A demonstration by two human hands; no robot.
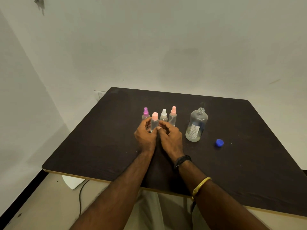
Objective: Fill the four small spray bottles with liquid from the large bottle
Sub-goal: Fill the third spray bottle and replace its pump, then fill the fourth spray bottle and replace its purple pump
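Standing between left hand (145, 136) and right hand (171, 138) — pink-capped bottle (154, 122), both gripping.

A dark table (99, 138) with a pale edge lay under the left hand (145, 136) and right hand (171, 138). Beyond them rose a plain off-white wall (166, 47), meeting a side wall (20, 97) far left of the left hand. Nearer than that hand, a black cable (80, 196) crossed beige floor (41, 205).
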